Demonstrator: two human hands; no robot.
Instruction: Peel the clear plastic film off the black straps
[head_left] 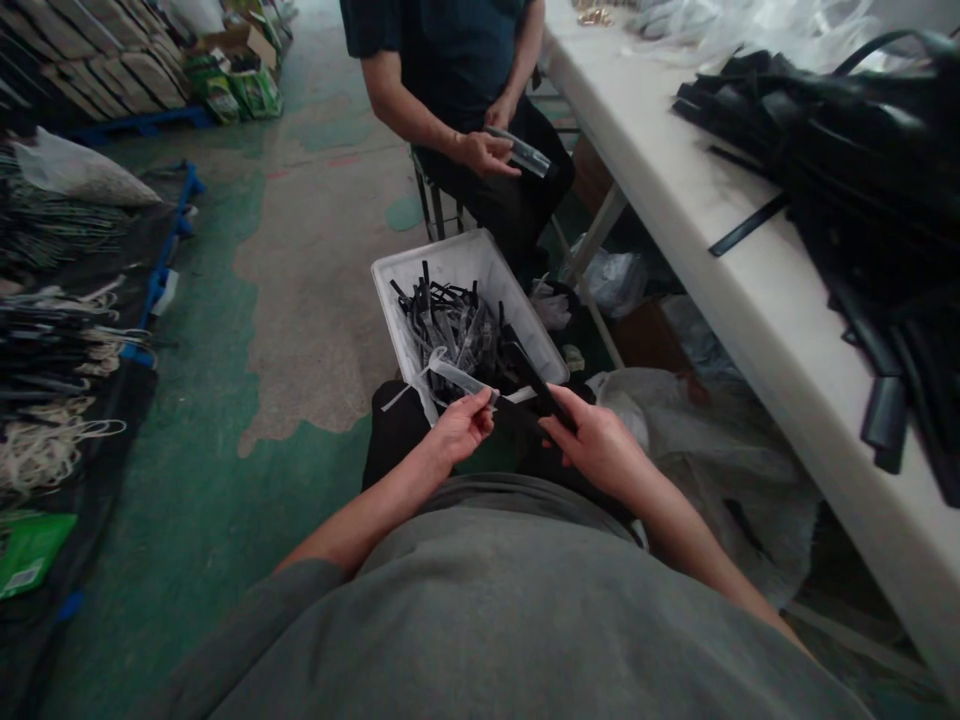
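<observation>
Head view, logged from my remote station. The left hand (463, 425) has thumb and fingers pinched together on the near end of a clear sleeve (459, 378), whose far end, with a white tie trailing off, lies over the near left corner of the bin. The right hand (596, 440) is closed around a black strip (538, 385) that slants forward across the near edge, toward the right corner. Hands near each other but apart; dark material shows between them (I cannot tell whether it runs into the sleeve).

The white bin (511, 285) contains a jumble of black pieces (457, 325), many in clear wrap. Past its far edge I note a seated co-worker (442, 60) with both hands on a clear-wrapped piece (529, 158).

Right side: a heap of black strips (840, 170) covers much of the worktop (645, 130), one strip pointing out to its left edge.
</observation>
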